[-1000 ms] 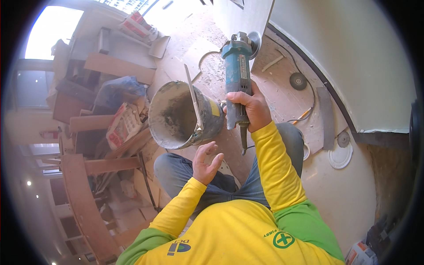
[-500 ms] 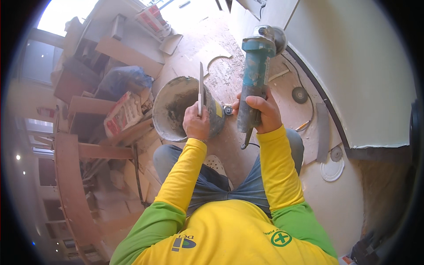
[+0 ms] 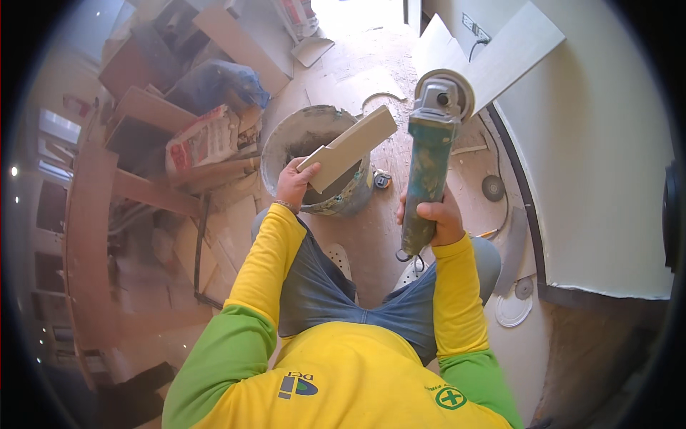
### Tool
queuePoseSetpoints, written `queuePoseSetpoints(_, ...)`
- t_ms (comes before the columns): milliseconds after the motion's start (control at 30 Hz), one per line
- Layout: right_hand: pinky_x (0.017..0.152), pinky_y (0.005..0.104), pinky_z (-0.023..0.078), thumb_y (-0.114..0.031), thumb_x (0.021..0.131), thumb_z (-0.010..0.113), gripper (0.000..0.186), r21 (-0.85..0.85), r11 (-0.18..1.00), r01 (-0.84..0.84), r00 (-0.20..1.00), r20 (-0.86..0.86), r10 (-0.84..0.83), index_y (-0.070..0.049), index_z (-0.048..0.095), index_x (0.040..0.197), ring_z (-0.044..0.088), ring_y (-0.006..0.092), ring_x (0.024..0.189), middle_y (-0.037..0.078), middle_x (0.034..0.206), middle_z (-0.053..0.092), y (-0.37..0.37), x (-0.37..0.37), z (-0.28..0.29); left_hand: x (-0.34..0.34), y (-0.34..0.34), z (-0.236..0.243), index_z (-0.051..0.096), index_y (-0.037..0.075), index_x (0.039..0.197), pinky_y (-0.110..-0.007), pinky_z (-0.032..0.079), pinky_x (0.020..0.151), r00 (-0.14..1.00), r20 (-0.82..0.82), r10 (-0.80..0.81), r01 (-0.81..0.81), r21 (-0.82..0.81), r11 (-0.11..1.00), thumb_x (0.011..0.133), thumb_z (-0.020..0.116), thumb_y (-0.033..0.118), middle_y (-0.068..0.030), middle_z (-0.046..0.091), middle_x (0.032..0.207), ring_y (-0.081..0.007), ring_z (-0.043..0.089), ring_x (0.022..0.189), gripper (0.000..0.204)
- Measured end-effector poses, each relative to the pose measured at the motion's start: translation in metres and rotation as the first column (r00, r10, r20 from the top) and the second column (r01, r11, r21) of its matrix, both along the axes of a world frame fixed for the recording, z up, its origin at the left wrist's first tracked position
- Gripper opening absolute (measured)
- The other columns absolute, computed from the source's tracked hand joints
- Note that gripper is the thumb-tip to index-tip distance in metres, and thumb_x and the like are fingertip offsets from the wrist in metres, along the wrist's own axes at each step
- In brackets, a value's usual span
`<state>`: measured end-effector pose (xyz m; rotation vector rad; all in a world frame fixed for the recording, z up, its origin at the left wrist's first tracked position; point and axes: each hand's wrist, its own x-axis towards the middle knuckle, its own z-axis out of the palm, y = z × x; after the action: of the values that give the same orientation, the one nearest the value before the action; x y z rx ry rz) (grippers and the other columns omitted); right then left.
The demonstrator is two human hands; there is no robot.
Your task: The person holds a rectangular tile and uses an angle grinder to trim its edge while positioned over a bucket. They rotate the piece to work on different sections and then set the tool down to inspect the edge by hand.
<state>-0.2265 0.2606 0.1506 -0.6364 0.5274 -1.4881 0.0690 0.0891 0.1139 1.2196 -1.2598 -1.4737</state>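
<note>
My left hand is closed on the near end of a narrow beige tile strip, which has a notch along one long edge. The strip is tilted with its broad face showing, over a dirty plaster-caked bucket that stands between my knees and the far floor. In my right hand is a teal angle grinder, gripped round its dark rear body. Its head and disc point away from me, and a cord leaves its near end. The grinder and the strip are apart.
A tape measure lies beside the bucket. On the right floor are a dark disc, a pencil and a white lid. Large tile pieces lean against the right wall near a socket. Boards and a torn bag crowd the left.
The strip has turned from edge-on to broad face showing and now slants right. My left hand has moved slightly left; the grinder has shifted right and nearer. My view has also shifted.
</note>
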Motion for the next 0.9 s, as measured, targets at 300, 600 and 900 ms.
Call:
queuePoseSetpoints(300, 0.063, 0.0357, 0.059, -0.03, 0.076, 0.078, 0.051, 0.123, 0.946, -0.298, 0.954, 0.049, 0.295, -0.002, 0.056, 0.114, 0.07, 0.0246, 0.074, 0.013, 0.091, 0.067, -0.009, 0.039, -0.006, 0.007, -0.011, -0.015, 0.064, 0.002, 0.115, -0.026, 0.054, 0.08, 0.984, -0.162, 0.07, -0.065, 0.04, 0.997, 0.09, 0.078, 0.02, -0.0044, 0.07, 0.102, -0.0122, 0.066, 0.089, 0.034)
queuePoseSetpoints(600, 0.062, 0.0362, 0.059, -0.034, 0.082, 0.075, 0.047, 0.232, 0.933, -0.276, 0.961, 0.068, 0.267, -0.003, 0.057, 0.112, 0.069, 0.0233, 0.071, 0.012, 0.09, 0.067, -0.017, 0.065, -0.021, -0.004, -0.027, -0.026, 0.064, 0.004, 0.111, -0.026, 0.053, 0.08, 0.965, -0.263, 0.007, 0.0, 0.025, 1.0, 0.094, 0.074, 0.021, -0.0039, 0.07, 0.101, -0.0108, 0.065, 0.09, 0.026)
queuePoseSetpoints(900, 0.062, 0.0369, 0.06, -0.036, 0.083, 0.074, 0.046, 0.368, 0.887, -0.278, 0.959, 0.045, 0.281, -0.004, 0.057, 0.112, 0.069, 0.0224, 0.071, 0.011, 0.089, 0.067, -0.018, 0.065, -0.038, -0.008, -0.026, -0.038, 0.061, 0.006, 0.114, -0.025, 0.052, 0.081, 0.993, -0.104, 0.053, -0.057, -0.037, 0.998, 0.098, 0.069, 0.028, -0.0023, 0.068, 0.103, -0.0103, 0.063, 0.09, 0.028)
